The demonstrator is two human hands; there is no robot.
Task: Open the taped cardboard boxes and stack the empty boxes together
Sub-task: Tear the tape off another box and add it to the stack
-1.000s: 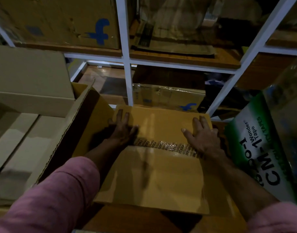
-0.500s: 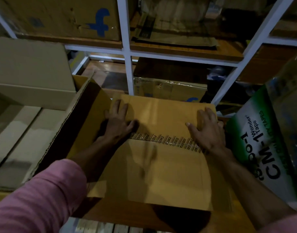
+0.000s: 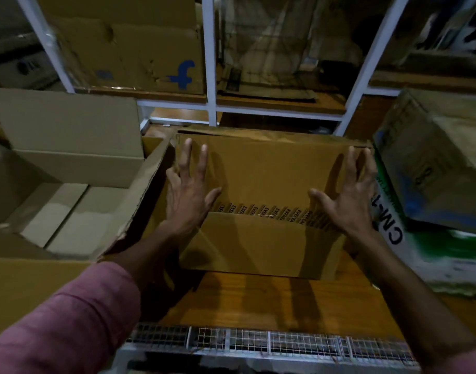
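A brown cardboard box (image 3: 261, 244) lies on the wooden shelf in front of me, its top seam closed with printed clear tape (image 3: 266, 211). My left hand (image 3: 188, 193) lies spread on the box's left side, fingers straight and pointing away from me. My right hand (image 3: 347, 201) is spread at the box's right end, fingers splayed, reaching the far right corner. Neither hand holds anything. To the left stands an opened empty box (image 3: 69, 201) with its flaps up.
A green and white tape carton (image 3: 393, 233) and a worn box (image 3: 436, 168) crowd the right side. White shelf posts (image 3: 211, 63) and a box with a blue logo (image 3: 139, 55) stand behind. A wire mesh edge (image 3: 272, 342) runs along the shelf front.
The view has pulled back and tilted up. Both hands have slid outward and farther along the taped box, fingers now spread wide; the box sits farther from me on the shelf.
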